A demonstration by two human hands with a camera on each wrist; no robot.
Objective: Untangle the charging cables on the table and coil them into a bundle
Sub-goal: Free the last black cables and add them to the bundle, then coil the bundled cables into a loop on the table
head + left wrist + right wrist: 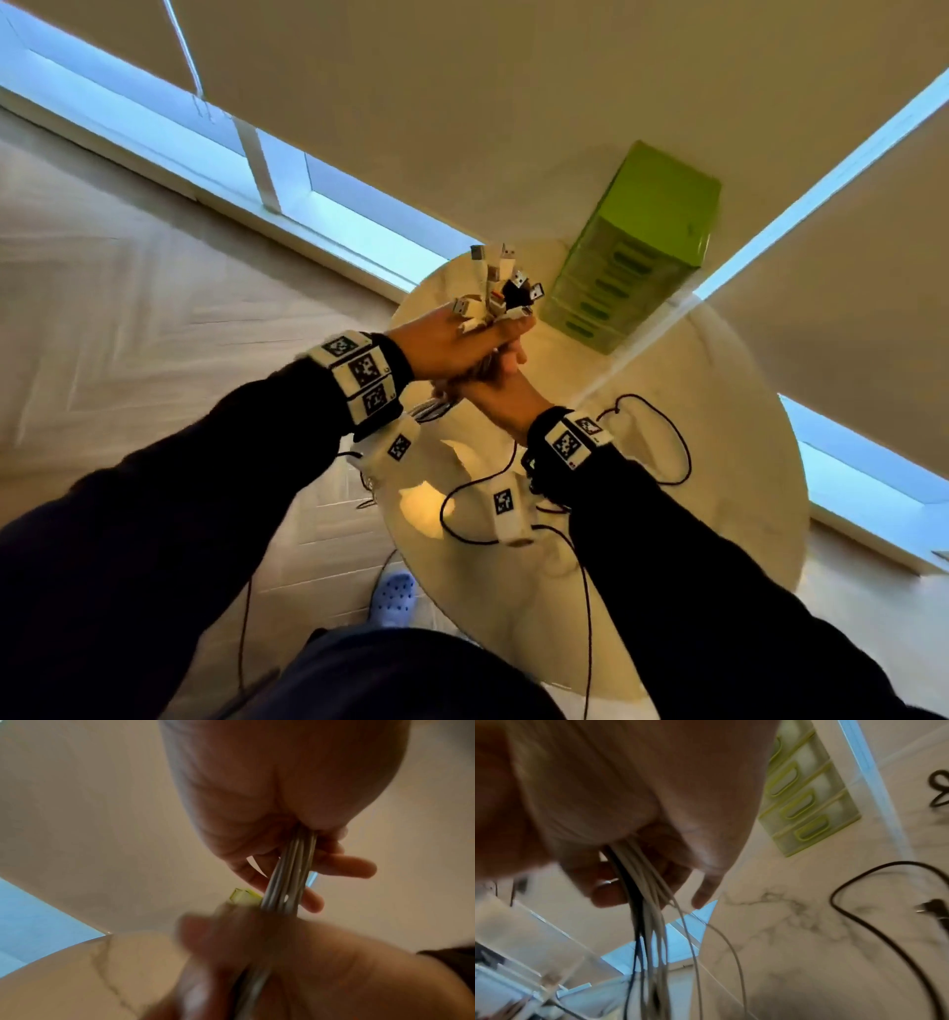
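Head looks down; wrist views close-up, sharing cables (287,874).

I see my two hands close together above the far side of the table (729,514). My left hand (452,344) sits on top of my right hand (493,395), and they touch. The cables (500,288) poke up out of my left hand, with their plug ends over it. Below my hands the cables hang down. The drawer box (637,252) stands on the table behind my hands, a bit to the right. A loose cord (667,442) lies on the table right of my right wrist.
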